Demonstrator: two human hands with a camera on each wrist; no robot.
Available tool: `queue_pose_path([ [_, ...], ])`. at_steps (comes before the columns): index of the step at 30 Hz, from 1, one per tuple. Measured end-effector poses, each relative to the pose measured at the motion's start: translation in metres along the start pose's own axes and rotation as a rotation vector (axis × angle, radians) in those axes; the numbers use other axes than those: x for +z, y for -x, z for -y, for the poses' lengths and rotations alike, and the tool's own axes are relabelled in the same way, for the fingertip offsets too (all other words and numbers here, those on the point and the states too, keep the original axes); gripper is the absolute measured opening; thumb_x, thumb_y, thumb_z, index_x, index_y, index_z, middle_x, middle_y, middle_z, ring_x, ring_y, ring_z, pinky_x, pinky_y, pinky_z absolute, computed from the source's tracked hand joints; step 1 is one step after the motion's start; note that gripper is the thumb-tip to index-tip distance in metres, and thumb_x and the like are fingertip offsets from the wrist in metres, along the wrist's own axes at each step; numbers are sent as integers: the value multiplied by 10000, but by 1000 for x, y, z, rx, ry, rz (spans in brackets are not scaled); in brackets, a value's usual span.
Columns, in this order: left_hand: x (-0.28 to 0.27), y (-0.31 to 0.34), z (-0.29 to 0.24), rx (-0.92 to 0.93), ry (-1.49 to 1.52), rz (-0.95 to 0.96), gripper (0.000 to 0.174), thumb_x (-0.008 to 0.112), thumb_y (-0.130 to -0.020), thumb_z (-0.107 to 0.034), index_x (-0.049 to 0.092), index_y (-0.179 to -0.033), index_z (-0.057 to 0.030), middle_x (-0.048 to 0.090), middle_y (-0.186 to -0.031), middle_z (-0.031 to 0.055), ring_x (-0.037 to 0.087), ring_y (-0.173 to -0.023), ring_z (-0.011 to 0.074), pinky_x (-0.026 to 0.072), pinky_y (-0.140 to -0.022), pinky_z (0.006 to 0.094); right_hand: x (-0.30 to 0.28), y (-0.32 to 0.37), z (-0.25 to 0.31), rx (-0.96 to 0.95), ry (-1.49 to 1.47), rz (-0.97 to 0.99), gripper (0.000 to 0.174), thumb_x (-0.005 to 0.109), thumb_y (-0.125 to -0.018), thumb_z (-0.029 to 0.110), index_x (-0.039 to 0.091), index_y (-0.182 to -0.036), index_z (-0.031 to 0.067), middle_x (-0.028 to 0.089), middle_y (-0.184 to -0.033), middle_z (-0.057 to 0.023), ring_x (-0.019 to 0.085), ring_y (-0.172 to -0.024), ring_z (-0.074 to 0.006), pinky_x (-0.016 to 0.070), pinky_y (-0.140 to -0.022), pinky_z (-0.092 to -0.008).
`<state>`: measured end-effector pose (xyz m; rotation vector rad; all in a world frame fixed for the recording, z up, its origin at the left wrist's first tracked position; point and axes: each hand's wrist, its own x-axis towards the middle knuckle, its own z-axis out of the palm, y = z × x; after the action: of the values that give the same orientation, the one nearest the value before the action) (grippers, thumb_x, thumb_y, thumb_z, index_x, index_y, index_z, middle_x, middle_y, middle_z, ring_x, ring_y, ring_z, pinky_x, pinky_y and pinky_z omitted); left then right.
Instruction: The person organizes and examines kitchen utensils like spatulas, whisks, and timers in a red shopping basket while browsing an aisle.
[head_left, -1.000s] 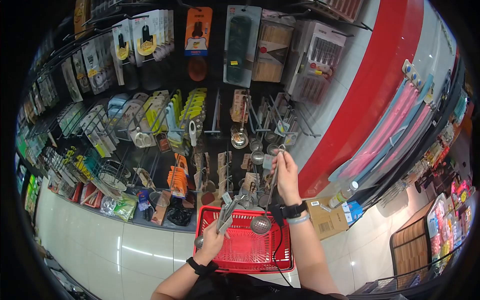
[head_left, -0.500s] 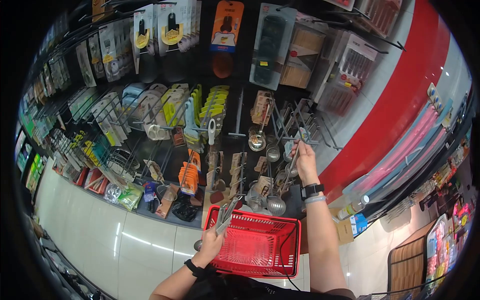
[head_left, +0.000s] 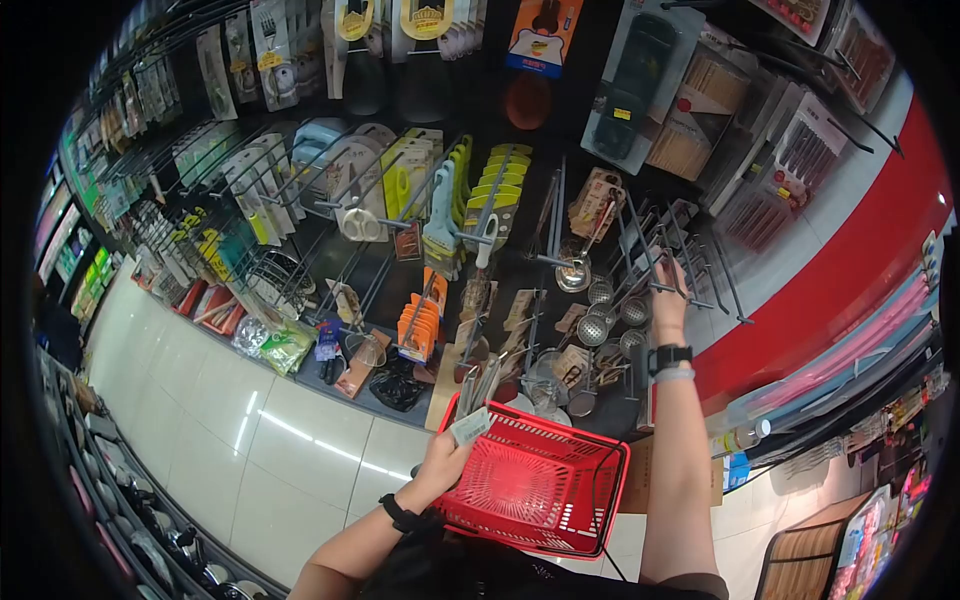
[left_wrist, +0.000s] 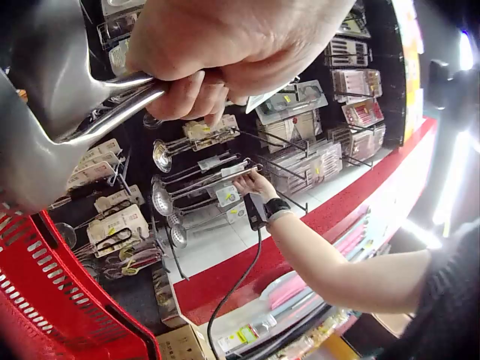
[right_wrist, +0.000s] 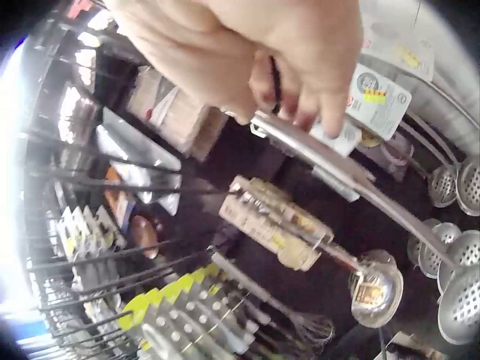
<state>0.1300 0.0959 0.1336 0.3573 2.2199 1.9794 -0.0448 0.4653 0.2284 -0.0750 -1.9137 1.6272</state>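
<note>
My right hand [head_left: 670, 295] is up at the rack hooks, pinching the top of a slotted ladle's long metal handle [right_wrist: 345, 169]. The ladle's perforated bowl [right_wrist: 461, 319] hangs down among other slotted ladles [right_wrist: 431, 259]. Over the left side of a red basket [head_left: 520, 490], my left hand [head_left: 443, 462] grips several metal utensils [head_left: 482, 385]. A white price tag [head_left: 471, 426] hangs from that bundle. Close to the left wrist camera, the shiny metal heads [left_wrist: 56, 90] of these utensils fill the upper left corner, and the fingers curl round their handles [left_wrist: 124, 112].
Metal hooks [head_left: 560, 215] jut from the black rack. A solid ladle [head_left: 573, 273] hangs left of the slotted ones, beside green-carded tools [head_left: 497, 190]. Orange packs [head_left: 418, 330] hang lower. A red wall stripe [head_left: 790, 340] runs along the right, above a cardboard box [head_left: 635, 470].
My right hand has carried the slotted ladle from above the basket up and forward to the hooks. The left hand stays by the basket with its bundle. The head view has shifted.
</note>
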Motion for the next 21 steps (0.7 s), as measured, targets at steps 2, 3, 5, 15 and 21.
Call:
queue_pose_path([
  [2, 3, -6, 4, -18, 3, -5, 309, 504, -876, -61, 538, -1178, -8, 631, -1025, 176, 623, -969, 277, 470, -809, 328, 12, 31, -9, 21, 46, -179, 227, 541, -917, 185, 554, -1106, 59, 555, -858, -6, 489, -764, -71, 413, -662, -215],
  [3, 7, -10, 4, -37, 4, -7, 308, 498, -867, -43, 526, -1171, -5, 633, -989, 179, 626, -946, 307, 473, -794, 337, 21, 59, -4, 72, -10, -143, 267, 524, -930, 201, 492, -1138, 35, 561, -1006, -30, 518, -797, -94, 443, -659, -227],
  [5, 13, -16, -5, 20, -78, -6, 292, 491, -854, -34, 515, -1143, -4, 627, -952, 190, 616, -920, 343, 475, -777, 362, 44, 120, 36, 154, 27, 47, 229, 504, -944, 235, 556, -1054, 42, 596, -917, -33, 546, -779, -102, 453, -672, -236],
  [15, 61, -16, -18, 252, -453, 22, 341, 496, -781, 19, 491, -1120, -20, 583, -997, 243, 550, -951, 429, 426, -840, 489, 54, 219, 96, 408, -452, 31, 230, 548, -911, 91, 565, -1088, -54, 628, -968, -108, 617, -908, -176, 511, -795, -289],
  [21, 75, -5, -32, 544, -332, 73, 368, 483, -903, -133, 454, -1250, -16, 485, -1231, 209, 427, -1188, 364, 331, -1000, 432, 13, 200, 103, 211, -499, -62, 208, 454, -958, 118, 525, -1088, -29, 574, -896, -66, 582, -848, -160, 495, -826, -309],
])
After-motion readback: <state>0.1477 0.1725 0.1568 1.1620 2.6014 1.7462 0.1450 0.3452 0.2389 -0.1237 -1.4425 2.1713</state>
